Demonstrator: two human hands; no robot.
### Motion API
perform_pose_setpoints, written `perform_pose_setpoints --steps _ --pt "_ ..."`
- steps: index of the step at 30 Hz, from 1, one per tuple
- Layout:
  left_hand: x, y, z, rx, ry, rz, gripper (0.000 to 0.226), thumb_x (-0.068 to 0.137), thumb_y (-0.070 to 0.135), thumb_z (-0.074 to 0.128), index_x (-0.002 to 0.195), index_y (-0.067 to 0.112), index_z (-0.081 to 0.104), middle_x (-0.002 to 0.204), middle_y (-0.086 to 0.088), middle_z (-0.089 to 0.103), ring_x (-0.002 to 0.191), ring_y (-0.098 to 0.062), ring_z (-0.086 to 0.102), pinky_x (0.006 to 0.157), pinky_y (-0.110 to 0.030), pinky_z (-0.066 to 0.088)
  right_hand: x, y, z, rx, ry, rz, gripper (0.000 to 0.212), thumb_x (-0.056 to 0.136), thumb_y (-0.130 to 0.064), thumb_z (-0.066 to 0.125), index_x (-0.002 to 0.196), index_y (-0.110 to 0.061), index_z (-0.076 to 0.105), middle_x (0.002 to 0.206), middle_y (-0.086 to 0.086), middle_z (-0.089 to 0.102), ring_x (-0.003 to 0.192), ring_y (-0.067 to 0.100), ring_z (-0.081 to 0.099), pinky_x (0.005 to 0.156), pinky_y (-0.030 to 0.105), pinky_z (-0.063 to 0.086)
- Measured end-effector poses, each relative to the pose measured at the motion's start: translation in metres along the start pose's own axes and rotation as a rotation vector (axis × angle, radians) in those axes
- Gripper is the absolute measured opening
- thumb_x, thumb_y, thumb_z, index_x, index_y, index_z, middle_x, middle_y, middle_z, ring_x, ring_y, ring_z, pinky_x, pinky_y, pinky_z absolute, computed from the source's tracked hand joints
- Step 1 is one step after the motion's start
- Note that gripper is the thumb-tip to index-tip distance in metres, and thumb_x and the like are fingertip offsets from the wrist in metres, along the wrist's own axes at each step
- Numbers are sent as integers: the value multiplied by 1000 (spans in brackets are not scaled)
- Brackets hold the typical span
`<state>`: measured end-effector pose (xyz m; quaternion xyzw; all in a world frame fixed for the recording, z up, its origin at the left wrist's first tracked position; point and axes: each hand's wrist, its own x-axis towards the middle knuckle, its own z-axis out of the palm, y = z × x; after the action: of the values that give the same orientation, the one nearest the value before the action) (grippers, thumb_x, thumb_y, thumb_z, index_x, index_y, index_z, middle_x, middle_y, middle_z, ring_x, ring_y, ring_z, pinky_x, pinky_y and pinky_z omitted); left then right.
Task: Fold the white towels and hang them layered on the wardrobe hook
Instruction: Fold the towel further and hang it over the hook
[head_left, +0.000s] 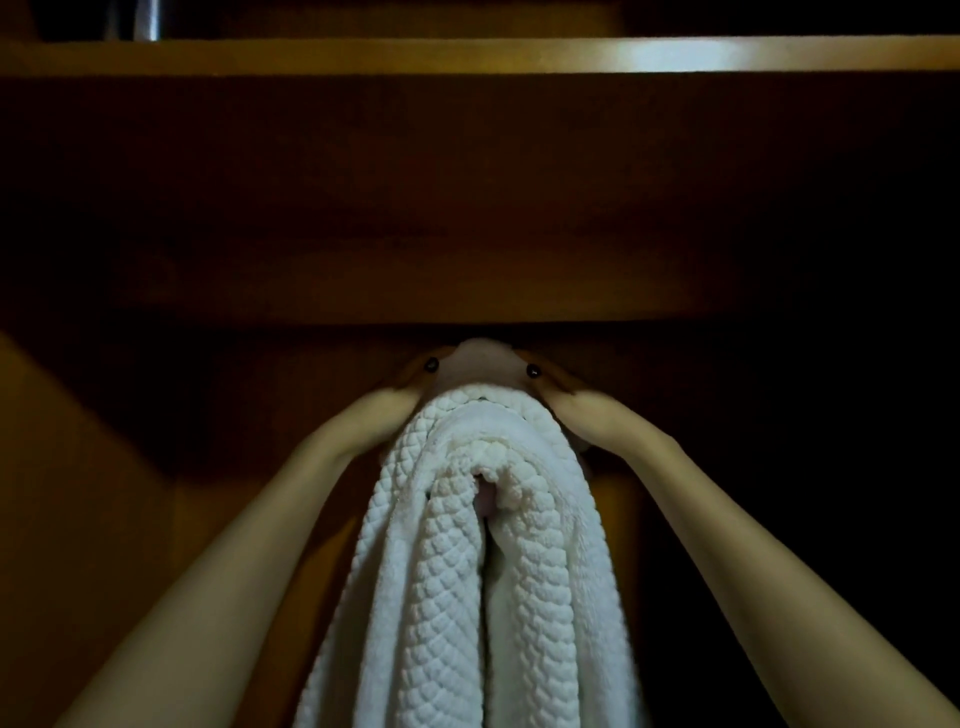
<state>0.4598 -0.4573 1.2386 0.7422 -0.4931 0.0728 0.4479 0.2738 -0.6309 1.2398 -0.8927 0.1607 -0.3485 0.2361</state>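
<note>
Left hand (400, 397) and right hand (563, 397) pressed against hanging white towels (467, 545), each grip's openness unclear

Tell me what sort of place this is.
Most likely the inside of a wooden wardrobe: a dark wood shelf runs overhead, brown panels close in behind, and white towels hang draped from a mount both hands reach to. The light is dim.
</note>
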Motion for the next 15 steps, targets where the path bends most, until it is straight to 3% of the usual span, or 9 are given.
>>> perform_pose_setpoints --steps 2,4,7,9,13,15 --pt "-8 14 -10 24 -6 -30 29 98 53 43 93 33 64 101 5 65 78 -2 57 68 -24 42 -4 -8 -8 -22 -18 16 47 100 -59 33 145 -48 35 144 -2 52 117 20 56 85 23 41" --pt "-20 28 -23 38 1 43 24 99 45 47 106 32 66 115 2 66 90 -3 60 73 -21 44 -14 -19 -19 -35 4 -18 47 102 -50 39 147 -37 40 150 -1 46 134 22 46 97 25 34" --pt "-49 55 -35 117 45 305 37 102 35 47 136 24 55 138 3 56 123 -5 49 98 -20 35 -42 -37 -29 -90 108 -124 48 102 -41 46 147 -24 44 150 -1 45 138 18 41 100 21 30" --pt "-72 72 -36 152 100 400 41 101 30 49 141 20 51 144 0 50 132 -10 42 104 -21 28 -67 -52 -30 -139 173 -174 49 101 -39 48 146 -21 44 151 2 42 139 17 37 102 21 28" --pt "-132 91 -35 185 168 473 45 100 26 54 143 20 47 151 -1 41 142 -17 33 113 -27 23 -138 -74 -20 -218 248 -207 47 101 -33 49 146 -24 43 158 6 30 148 24 18 117 43 22" --pt "-167 92 -29 245 215 484 46 98 28 56 144 23 47 152 1 41 144 -18 30 116 -35 23 -185 -77 -11 -286 272 -188 49 100 -32 50 147 -25 41 159 7 27 149 27 12 119 47 18"
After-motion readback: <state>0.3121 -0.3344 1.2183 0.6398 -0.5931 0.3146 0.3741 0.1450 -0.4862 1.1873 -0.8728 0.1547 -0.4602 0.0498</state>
